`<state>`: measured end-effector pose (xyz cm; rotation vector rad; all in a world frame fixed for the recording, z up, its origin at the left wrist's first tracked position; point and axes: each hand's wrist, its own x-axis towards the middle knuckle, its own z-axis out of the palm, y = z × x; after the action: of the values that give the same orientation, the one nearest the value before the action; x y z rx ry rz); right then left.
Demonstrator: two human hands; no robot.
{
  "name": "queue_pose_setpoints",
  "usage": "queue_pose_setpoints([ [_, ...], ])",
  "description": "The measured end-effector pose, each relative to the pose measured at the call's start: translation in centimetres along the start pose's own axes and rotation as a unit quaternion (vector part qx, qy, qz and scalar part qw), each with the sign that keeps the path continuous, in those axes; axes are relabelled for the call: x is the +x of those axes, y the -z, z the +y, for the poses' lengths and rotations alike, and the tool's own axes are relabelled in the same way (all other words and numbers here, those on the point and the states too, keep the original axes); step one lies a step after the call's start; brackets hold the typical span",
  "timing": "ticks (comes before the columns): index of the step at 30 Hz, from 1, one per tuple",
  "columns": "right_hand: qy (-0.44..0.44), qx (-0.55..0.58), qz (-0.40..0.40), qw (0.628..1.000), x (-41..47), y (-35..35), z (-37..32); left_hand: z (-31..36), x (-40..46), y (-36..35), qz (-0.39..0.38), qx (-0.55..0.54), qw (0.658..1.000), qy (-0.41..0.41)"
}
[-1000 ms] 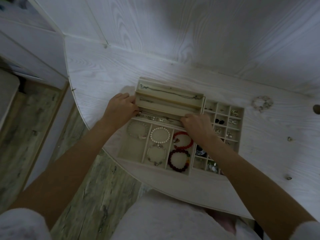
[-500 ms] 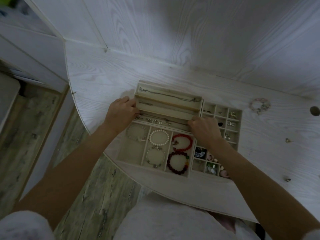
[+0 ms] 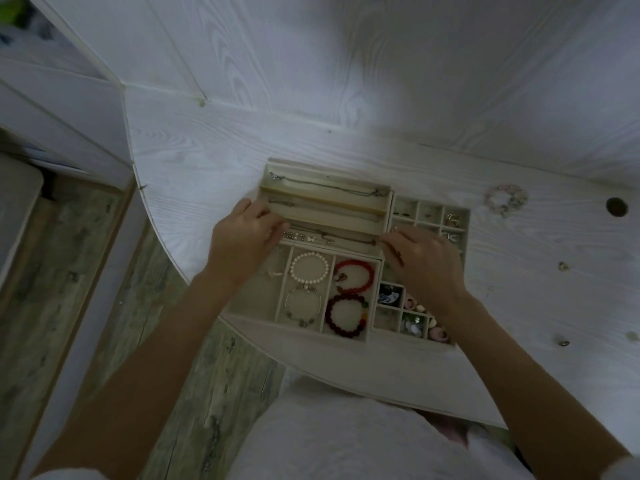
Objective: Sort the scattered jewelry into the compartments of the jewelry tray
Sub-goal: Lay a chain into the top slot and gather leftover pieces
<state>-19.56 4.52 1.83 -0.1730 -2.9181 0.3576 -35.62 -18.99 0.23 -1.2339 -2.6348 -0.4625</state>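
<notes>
Fingers: on my feed, the fingertips (image 3: 277, 227) of the left hand (image 3: 242, 242) pinch one end of a chain necklace (image 3: 332, 237), and the right hand (image 3: 424, 261) pinches its other end; both hands curl onto it, stretched along the nearest long slot.
Table: I see a white wood-grain table (image 3: 207, 161) with a curved near edge, carrying everything below.
Jewelry tray: the beige jewelry tray (image 3: 242, 311) sits at the table's near edge, between my two forearms.
Long slots: three long slots run across the far part of the tray; the farthest holds a thin chain (image 3: 325, 185), the middle one another thin chain that I can barely make out.
Bracelet compartments: nearer to me, a pearl bracelet (image 3: 309, 268) lies above a silver bangle (image 3: 302, 306) in one column; beside them a red bead bracelet (image 3: 355, 275) lies above a dark red bead bracelet (image 3: 346, 315).
Leftmost compartment: it holds a pale bracelet, mostly hidden under the left wrist.
Small grid: on the tray's right, little square cells hold rings and earrings (image 3: 452, 220); the right hand covers several, and I cannot tell what is in those.
Loose pieces: a pale beaded bracelet (image 3: 505, 200) lies on the table well right of the tray, and small loose bits (image 3: 563, 266) sit farther right, too small for me to identify.
</notes>
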Motion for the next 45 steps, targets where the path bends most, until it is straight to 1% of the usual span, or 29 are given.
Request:
queue_pose_setpoints([
  [2, 0.007, 0.026, 0.015, 1.0, -2.0, 1.6, 1.0, 4.2, -0.3, 0.4, -0.017, -0.096, 0.994, 0.043],
  [4, -0.018, 0.017, -0.016, 1.0, -4.6, 2.7, 2.6, 8.9, -0.4, 0.3, -0.054, -0.194, 0.977, 0.067],
  [7, -0.08, -0.011, -0.069, 0.994, -9.6, 4.4, 5.7, 15.6, -0.1, -1.0, -0.095, -0.249, 0.961, 0.069],
  [10, -0.149, -0.026, -0.085, 0.985, -14.7, 6.2, 8.8, 20.7, 0.3, -3.1, -0.131, -0.223, 0.965, 0.041],
  [13, -0.23, -0.019, -0.067, 0.971, -19.8, 7.7, 12.0, 24.7, 0.7, -5.0, -0.158, -0.17, 0.973, -0.013],
  [17, -0.375, 0.022, -0.028, 0.926, -24.8, 8.2, 16.3, 29.1, 0.8, -6.9, -0.179, -0.164, 0.967, -0.071],
  [19, -0.411, 0.032, -0.018, 0.911, -26.6, 8.1, 19.0, 32.0, 1.0, -8.2, -0.195, -0.156, 0.964, -0.094],
  [22, -0.436, 0.016, 0.0, 0.9, -28.5, 8.4, 23.6, 36.5, 1.4, -10.1, -0.227, -0.151, 0.957, -0.098],
  [25, -0.436, 0.008, 0.045, 0.899, -29.4, 9.5, 29.0, 40.7, 1.8, -11.7, -0.236, -0.122, 0.959, -0.095],
  [27, -0.429, 0.007, 0.054, 0.902, -29.0, 10.1, 31.9, 42.3, 1.7, -12.5, -0.251, -0.078, 0.962, -0.077],
  [29, -0.435, -0.003, 0.024, 0.9, -28.2, 10.3, 33.8, 42.9, 1.3, -12.8, -0.255, -0.048, 0.963, -0.065],
  [32, -0.437, -0.003, -0.033, 0.899, -27.7, 10.4, 35.3, 43.4, 1.4, -12.9, -0.264, -0.032, 0.962, -0.056],
  [34, -0.416, 0.004, -0.051, 0.908, -27.6, 10.4, 35.6, 43.8, 2.2, -12.7, -0.292, -0.036, 0.955, -0.034],
  [36, -0.387, -0.003, -0.077, 0.919, -27.7, 10.2, 35.4, 44.5, 3.2, -12.5, -0.297, -0.047, 0.954, -0.005],
  [38, -0.358, -0.008, -0.086, 0.93, -27.8, 10.9, 35.1, 45.6, 4.3, -12.1, -0.293, -0.103, 0.95, 0.029],
  [39, -0.348, 0.006, -0.074, 0.935, -27.6, 11.6, 35.0, 46.4, 4.9, -11.9, -0.286, -0.15, 0.945, 0.046],
  [40, -0.339, 0.039, -0.055, 0.938, -27.5, 12.5, 34.4, 47.1, 5.3, -11.8, -0.28, -0.21, 0.935, 0.06],
  [41, -0.329, 0.079, -0.035, 0.94, -27.2, 13.7, 34.0, 48.2, 6.1, -11.6, -0.274, -0.28, 0.917, 0.075],
  [43, -0.312, 0.171, 0.005, 0.935, -26.6, 16.0, 32.9, 50.4, 7.5, -11.0, -0.286, -0.415, 0.86, 0.081],
  [45, -0.29, 0.249, 0.041, 0.923, -26.0, 18.2, 32.0, 52.6, 8.7, -10.3, -0.322, -0.489, 0.808, 0.067],
])
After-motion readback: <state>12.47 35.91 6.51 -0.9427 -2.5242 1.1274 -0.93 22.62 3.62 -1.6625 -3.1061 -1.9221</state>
